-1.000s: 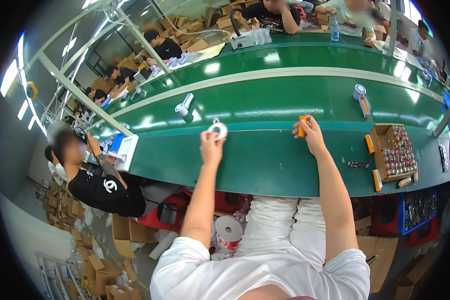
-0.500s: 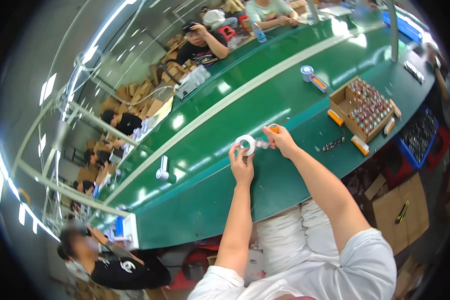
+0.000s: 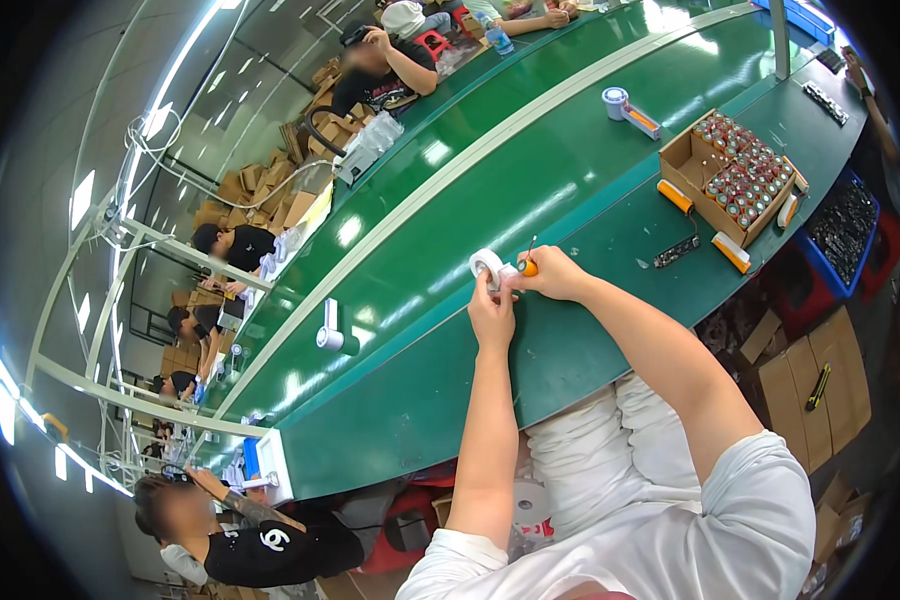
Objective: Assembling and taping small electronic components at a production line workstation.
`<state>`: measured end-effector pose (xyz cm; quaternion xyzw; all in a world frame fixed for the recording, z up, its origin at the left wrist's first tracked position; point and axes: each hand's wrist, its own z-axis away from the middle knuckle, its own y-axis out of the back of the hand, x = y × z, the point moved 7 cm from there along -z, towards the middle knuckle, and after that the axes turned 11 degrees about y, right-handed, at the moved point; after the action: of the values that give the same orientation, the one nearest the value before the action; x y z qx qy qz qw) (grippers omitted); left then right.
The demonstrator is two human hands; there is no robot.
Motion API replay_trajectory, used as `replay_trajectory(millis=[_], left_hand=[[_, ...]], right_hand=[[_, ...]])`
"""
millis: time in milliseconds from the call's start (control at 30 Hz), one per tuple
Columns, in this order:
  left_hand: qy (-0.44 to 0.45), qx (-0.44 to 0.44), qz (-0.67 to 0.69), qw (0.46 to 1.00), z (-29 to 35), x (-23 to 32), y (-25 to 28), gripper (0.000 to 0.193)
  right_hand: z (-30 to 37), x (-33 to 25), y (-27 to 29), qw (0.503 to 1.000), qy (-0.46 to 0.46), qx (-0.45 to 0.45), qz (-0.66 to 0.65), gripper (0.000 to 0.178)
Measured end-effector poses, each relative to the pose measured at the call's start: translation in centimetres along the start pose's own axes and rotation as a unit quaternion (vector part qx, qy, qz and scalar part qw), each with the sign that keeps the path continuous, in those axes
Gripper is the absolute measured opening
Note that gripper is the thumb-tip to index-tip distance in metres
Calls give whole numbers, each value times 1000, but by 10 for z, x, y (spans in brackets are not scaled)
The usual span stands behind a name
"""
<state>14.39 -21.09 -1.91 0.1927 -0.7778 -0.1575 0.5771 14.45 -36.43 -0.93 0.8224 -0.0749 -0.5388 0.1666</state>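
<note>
My left hand (image 3: 492, 312) is closed on a white ring-shaped roll (image 3: 485, 265), its fingertips at the ring's hole and rim. Close against it, my right hand (image 3: 558, 275) grips an orange cylindrical piece (image 3: 528, 268), whose round end shows. A thin dark bit sticks up beside that end; its kind is unclear. Between the two hands is a small pale, see-through patch, partly hidden by the fingers. Both hands are above the near strip of the green worktable (image 3: 410, 420).
Right of my hands stands a carton (image 3: 690, 160) of red-sided cylinders, with orange-and-white casings (image 3: 675, 196) around it. A dark strip (image 3: 677, 252) lies nearby. White round-headed devices (image 3: 330, 325) rest on the green belt. A blue bin (image 3: 842, 235) holds dark parts. Other people work along the line.
My hands have come together; before, a clear strip stretched between the white roll and my right hand. The orange piece has turned and moved closer to the roll. The view has shifted slightly.
</note>
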Motion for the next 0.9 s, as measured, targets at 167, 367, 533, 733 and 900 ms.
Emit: replay_trajectory(millis=[167,367,533,733,900], left_hand=[[-44,36,7,998,4,21,4,37],[-22,-84,189,978,9,14,-10,34],[33,-71,267,960,7,15,-12,31],[103,-61,255,959,3,5,-11,32],[113,-48,266,956,3,1,-7,30]], right_hand=[[-2,15,-4,989,-44,10,-141,32],[1,13,4,983,-79,69,-154,26],[1,5,-5,987,-8,22,-161,24],[1,2,-4,997,2,10,-75,27],[4,-17,-6,999,12,-9,-51,22]])
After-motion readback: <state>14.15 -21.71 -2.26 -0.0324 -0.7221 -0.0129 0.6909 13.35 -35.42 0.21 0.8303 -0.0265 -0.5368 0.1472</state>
